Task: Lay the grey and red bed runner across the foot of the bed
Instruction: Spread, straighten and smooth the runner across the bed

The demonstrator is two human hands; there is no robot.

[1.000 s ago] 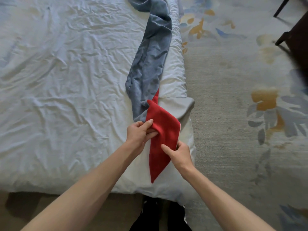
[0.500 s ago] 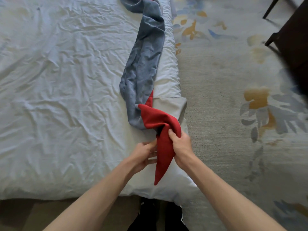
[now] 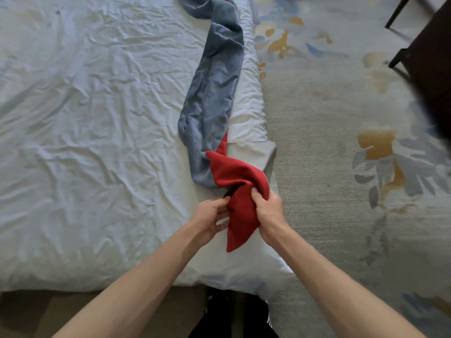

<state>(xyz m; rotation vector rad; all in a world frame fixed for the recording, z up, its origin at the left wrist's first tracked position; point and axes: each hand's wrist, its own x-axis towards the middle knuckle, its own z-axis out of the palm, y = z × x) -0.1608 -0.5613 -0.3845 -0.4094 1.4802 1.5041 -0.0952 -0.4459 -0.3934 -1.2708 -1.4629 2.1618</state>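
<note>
Hands are swapping heights: the right hand (image 3: 269,212) is clamping its fingers higher on the red end of the bed runner (image 3: 214,93), the left hand (image 3: 211,217) pinching lower. It is lying bunched along the right edge of the bed (image 3: 97,142), not yet spread.

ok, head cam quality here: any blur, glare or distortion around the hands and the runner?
Head view, centre: left hand, right hand and bed runner are sharp. Head view overall: soft even light, no glare, only shallow shadows in the sheet wrinkles. Head view, upper right: the dark furniture is smeared. Head view, edges: mild wide-angle bowing along the sheet's right side.
</note>
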